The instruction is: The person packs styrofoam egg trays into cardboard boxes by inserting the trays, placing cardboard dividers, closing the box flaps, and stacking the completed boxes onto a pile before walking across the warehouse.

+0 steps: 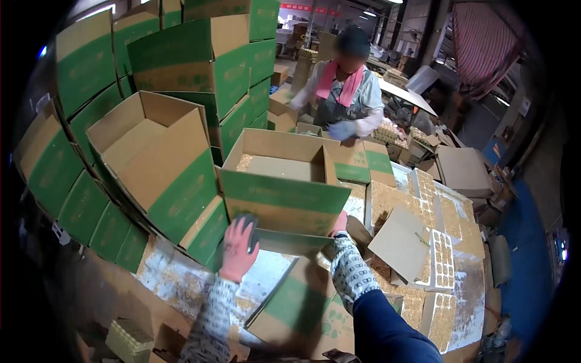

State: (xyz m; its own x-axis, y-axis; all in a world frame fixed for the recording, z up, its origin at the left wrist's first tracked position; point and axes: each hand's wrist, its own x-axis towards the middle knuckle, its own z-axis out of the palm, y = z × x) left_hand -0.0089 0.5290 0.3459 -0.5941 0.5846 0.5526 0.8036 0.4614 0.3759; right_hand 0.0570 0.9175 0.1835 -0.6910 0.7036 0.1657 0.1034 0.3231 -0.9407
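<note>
A green-and-brown cardboard box [284, 202] stands open-topped in front of me, a flap [293, 242] hanging along its near side. My left hand [238, 247], in a pink glove with grey on it, is at the box's near left corner, fingers stretched upward and slightly apart. At the near right corner, my right hand [340, 224] grips the box's edge; its fingers are partly hidden. Brown granular filling shows inside the box beside a flat cardboard sheet [287, 169]. Below lies another green-and-brown carton [302, 308], partly shaded by my arm.
Tall stacks of green cartons [233, 78] rise at the left, with an open box [154, 151] leaning nearer. A co-worker [348, 91] stands across the table. White divided trays [442, 260], brown granules and a loose cardboard sheet [399, 245] lie to the right.
</note>
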